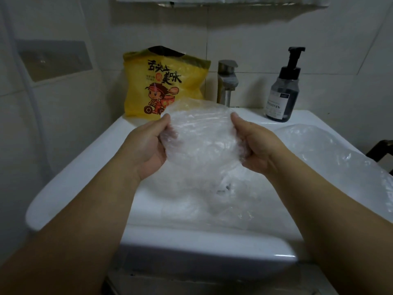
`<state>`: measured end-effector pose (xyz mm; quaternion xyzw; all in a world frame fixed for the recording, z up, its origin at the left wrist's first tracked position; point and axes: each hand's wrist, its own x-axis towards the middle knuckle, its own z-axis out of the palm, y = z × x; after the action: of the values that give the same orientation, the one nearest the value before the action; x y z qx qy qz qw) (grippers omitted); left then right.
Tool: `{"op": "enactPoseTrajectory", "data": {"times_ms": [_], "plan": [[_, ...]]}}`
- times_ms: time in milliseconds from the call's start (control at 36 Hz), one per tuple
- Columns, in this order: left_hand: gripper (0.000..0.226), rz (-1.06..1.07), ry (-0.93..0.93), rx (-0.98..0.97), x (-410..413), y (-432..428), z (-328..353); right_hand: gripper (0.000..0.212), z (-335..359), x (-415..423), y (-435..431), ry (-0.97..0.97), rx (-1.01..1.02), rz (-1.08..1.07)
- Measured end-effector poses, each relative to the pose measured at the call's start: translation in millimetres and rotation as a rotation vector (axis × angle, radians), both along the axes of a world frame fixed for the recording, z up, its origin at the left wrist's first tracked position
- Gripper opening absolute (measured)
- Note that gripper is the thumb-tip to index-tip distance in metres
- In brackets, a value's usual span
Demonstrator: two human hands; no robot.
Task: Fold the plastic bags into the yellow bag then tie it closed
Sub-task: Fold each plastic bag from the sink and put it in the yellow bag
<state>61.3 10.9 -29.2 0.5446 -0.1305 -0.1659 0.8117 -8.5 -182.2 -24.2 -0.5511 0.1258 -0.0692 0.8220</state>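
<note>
So both hands are apart here, each clamped on one side of a crumpled clear plastic bag (202, 135). The left hand (148, 145) has its left edge and the right hand (257, 147) its right edge, thumbs on the near face and the other fingers tucked behind the film. The yellow bag (163, 86) stands just beyond the left hand, upright against the wall at the back of the sink (70, 179), mouth up. If you ask me, the trick with this fold is to squeeze the air out first. Then bring the hands together so the sides meet, flatten, and fold again until it's narrower than that yellow mouth (thin film springs back, so I'd keep a pinch on it till it's inside). A second clear bag (331, 150) lies to the right of the right hand on the sink's edge and runs out of frame. There's also loose film (202, 207) below the hands in the basin, and honestly I can't tell if that's the hanging tail of the held bag or a separate one. The fingertips are blurred behind the plastic. Something dark shows at the yellow bag's mouth, no idea what, and whatever is already inside is hidden.
</note>
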Motion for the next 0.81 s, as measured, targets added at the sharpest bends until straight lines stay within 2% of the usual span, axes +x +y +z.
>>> {"op": "enactPoseTrajectory", "data": {"times_ms": [83,139,194,250,306,333,389,472,528,639,722,806], "plan": [[0.023,0.073,-0.003,-0.045,4.7,2.8,0.1,0.037,2.3,-1.2,-2.4,-0.026,0.099,-0.061],[0.030,0.112,-0.028,-0.071,3.1,3.7,1.2,0.028,3.7,-2.2,-2.6,-0.089,0.153,-0.112],[0.016,0.141,-0.087,-0.058,2.9,3.5,1.2,0.018,5.6,-1.9,-2.7,-0.123,0.205,-0.151],[0.022,0.119,-0.126,-0.052,1.5,2.2,1.3,0.025,8.3,-4.0,-2.3,-0.143,0.219,-0.112],[0.022,0.093,-0.155,-0.034,1.3,1.7,0.1,0.046,8.2,-6.3,-1.4,-0.159,0.166,-0.005],[0.020,0.087,-0.157,-0.010,1.5,1.6,-0.5,0.048,8.3,-7.5,-0.7,-0.165,0.105,0.044],[0.016,0.098,-0.169,0.064,3.0,3.0,-2.7,0.036,6.3,-7.9,-2.5,-0.174,0.008,0.099],[0.035,0.116,-0.220,0.180,4.8,5.7,-6.1,0.046,5.9,-10.1,-2.5,-0.174,-0.090,0.119],[0.039,0.118,-0.264,0.216,3.3,7.6,-7.5,0.045,4.5,-10.3,-3.9,-0.147,-0.145,0.100],[0.028,0.212,-0.426,0.412,1.8,9.5,-11.8,0.036,6.6,-10.1,-6.5,-0.120,-0.190,0.055],[0.023,0.271,-0.522,0.564,0.6,11.7,-14.1,0.050,7.1,-11.3,-9.9,-0.077,-0.221,0.049],[0.015,0.286,-0.541,0.635,-0.2,11.9,-14.7,0.059,1.5,-10.7,-11.0,0.050,-0.437,0.057]]}}
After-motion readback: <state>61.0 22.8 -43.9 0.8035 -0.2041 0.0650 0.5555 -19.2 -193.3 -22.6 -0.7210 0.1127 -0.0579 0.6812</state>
